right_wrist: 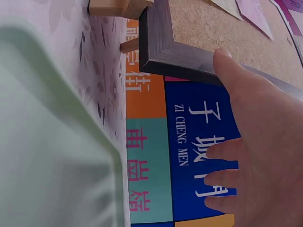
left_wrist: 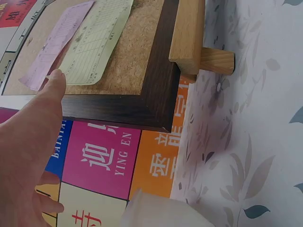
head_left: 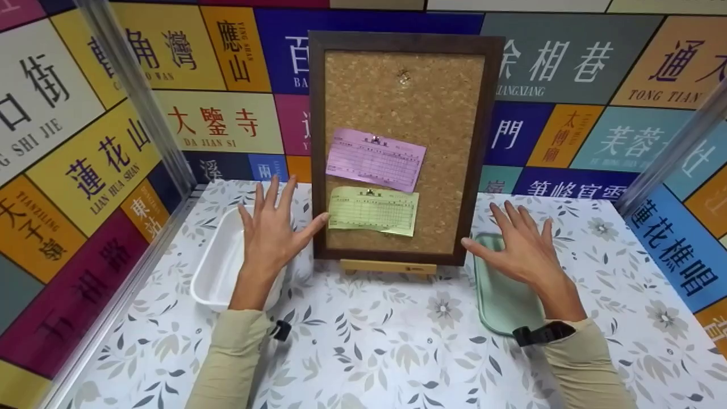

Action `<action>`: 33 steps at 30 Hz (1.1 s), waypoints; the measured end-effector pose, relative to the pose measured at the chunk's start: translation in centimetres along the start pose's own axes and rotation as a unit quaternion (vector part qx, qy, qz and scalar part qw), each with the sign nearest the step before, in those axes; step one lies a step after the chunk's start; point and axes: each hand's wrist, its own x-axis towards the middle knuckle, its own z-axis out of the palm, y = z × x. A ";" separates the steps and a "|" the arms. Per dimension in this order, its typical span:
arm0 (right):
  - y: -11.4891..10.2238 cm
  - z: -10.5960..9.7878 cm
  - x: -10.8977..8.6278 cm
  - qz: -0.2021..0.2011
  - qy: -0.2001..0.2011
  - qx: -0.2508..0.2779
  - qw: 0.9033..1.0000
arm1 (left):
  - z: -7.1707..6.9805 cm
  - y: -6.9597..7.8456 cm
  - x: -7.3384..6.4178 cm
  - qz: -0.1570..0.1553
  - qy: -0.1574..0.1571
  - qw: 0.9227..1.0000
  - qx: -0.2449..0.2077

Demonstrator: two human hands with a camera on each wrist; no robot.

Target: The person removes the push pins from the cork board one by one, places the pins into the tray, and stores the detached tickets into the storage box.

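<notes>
A dark-framed cork board (head_left: 448,142) leans upright on a small wooden easel (head_left: 389,267). Pinned to it are a purple printed slip (head_left: 377,165) and, just below, a yellow-green slip (head_left: 372,216). Near the board's top sits a small cluster of metal pins (head_left: 404,76). My left hand (head_left: 270,236) spreads its fingers over the white tray, thumb at the board's left frame edge. On the other side my right hand (head_left: 522,250) is spread above the green tray, thumb by the lower right frame. Whether either thumb touches the frame, I cannot tell. Both hands hold nothing.
A white tray (head_left: 211,272) stands left of the board, its contents partly hidden by my hand. The pale green tray (head_left: 502,312) lies on the right. Beneath everything is a floral-patterned tabletop (head_left: 375,341). Panels with large characters (head_left: 221,122) rise behind and at both sides.
</notes>
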 end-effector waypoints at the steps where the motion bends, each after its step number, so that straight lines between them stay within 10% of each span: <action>1: -0.1 0.0 0.0 -0.001 0.004 0.000 1.000 | 0.0 0.1 0.0 0.002 0.004 1.000 -0.003; 11: -0.9 -0.2 0.2 -0.022 0.061 0.008 0.998 | -0.1 0.9 0.1 0.066 0.090 0.992 -0.066; 33: -4.0 -0.3 -0.1 -0.036 0.161 0.081 0.983 | -0.2 2.9 0.0 0.085 0.113 0.983 -0.114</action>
